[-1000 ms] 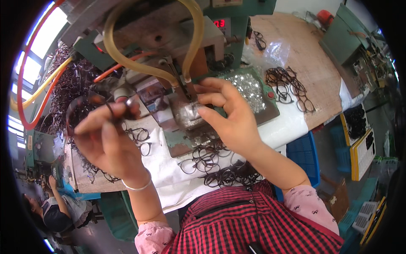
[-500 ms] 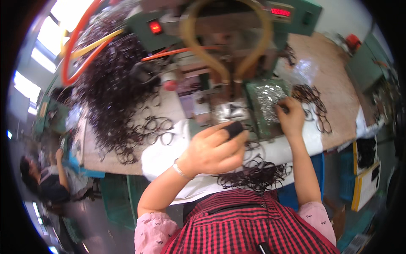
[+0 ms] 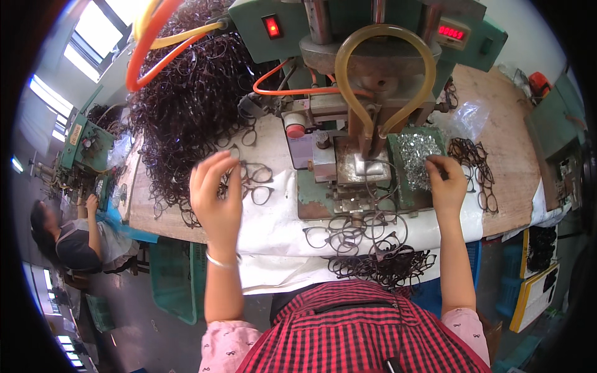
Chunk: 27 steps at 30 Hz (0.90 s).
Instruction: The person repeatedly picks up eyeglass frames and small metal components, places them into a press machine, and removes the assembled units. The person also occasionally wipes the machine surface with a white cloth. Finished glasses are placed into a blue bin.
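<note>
My left hand (image 3: 216, 193) is raised at the left of the bench, fingers apart and holding nothing that I can see. Just beside it lie loose dark eyeglass frames (image 3: 260, 195), at the edge of a big heap of dark frames (image 3: 180, 105). My right hand (image 3: 449, 186) has its thumb and forefinger pinched together at the right edge of a green tray (image 3: 404, 200) of small shiny metal pieces (image 3: 418, 158); whatever is between the fingertips is too small to make out. Between my hands stands a green press machine (image 3: 367, 169), with a dark rim at its metal block.
More frames lie in front of the machine (image 3: 367, 233), along the bench's front edge (image 3: 385, 264) and right of the tray (image 3: 476, 168). A yellowish tube loop (image 3: 429, 68) and orange hoses (image 3: 298, 91) hang about the machine. Another person (image 3: 81, 239) sits at far left.
My left hand has moved left, away from the front of the machine, and the dark thing at its fingers is gone from it. My right hand stays at the tray. The view has shifted.
</note>
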Each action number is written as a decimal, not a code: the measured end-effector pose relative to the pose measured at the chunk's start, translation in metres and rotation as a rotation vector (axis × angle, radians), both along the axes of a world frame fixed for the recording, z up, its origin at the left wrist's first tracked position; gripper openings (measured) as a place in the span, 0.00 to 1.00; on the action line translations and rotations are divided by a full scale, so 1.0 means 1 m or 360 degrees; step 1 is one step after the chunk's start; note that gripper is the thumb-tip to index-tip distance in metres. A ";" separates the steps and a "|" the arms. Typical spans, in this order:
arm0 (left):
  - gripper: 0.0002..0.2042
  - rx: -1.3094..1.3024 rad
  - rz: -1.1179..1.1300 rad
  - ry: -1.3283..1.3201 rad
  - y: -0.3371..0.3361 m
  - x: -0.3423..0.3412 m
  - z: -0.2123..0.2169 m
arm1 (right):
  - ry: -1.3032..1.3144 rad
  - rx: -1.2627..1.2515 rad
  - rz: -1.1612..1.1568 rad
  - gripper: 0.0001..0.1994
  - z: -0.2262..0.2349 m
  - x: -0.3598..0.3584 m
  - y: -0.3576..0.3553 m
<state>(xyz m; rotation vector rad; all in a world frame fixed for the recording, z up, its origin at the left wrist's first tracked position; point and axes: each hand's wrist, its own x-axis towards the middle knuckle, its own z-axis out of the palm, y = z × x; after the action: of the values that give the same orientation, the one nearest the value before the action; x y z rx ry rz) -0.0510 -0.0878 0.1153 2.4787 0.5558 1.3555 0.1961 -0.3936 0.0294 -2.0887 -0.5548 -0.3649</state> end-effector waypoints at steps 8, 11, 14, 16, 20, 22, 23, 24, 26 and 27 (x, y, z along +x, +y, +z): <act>0.07 -0.0167 0.0170 0.1124 0.087 -0.003 -0.104 | 0.0142 0.0011 -0.0001 0.07 -0.002 -0.007 0.012; 0.07 -0.0685 0.0041 0.0318 0.082 -0.004 -0.092 | 0.0211 0.0158 -0.0088 0.06 -0.002 -0.021 -0.011; 0.06 -0.1653 -0.0093 -0.0608 0.074 0.009 -0.057 | 0.0314 0.0318 0.0119 0.05 0.017 -0.031 -0.018; 0.04 -0.1794 -0.0165 -0.0720 0.084 0.006 -0.056 | 0.0454 0.0416 0.0385 0.04 0.053 -0.044 0.004; 0.05 -0.2762 -0.0652 -0.0924 0.111 -0.007 -0.077 | 0.0511 0.0542 0.0801 0.11 0.086 -0.043 0.059; 0.07 -0.2937 -0.0431 -0.1102 0.094 0.005 -0.083 | 0.0558 0.0598 0.0784 0.16 0.085 -0.046 0.074; 0.07 -0.2847 -0.0411 -0.1106 0.080 0.010 -0.080 | 0.0580 0.0619 0.0727 0.18 0.082 -0.048 0.076; 0.07 -0.2769 -0.0359 -0.1114 0.069 0.008 -0.079 | 0.0627 0.0624 0.0676 0.20 0.075 -0.052 0.076; 0.07 -0.2720 -0.0819 -0.1226 0.071 0.008 -0.074 | 0.0513 0.0626 0.0640 0.24 0.070 -0.051 0.076; 0.06 -0.2787 -0.1007 -0.1312 0.078 0.008 -0.071 | 0.0523 0.0623 0.0642 0.24 0.073 -0.053 0.078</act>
<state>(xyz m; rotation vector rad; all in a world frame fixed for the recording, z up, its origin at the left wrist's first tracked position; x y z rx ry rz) -0.0432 -0.0103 0.0443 0.5037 0.3567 0.7587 0.1426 -0.3158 0.1026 -1.5701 -0.6307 0.0991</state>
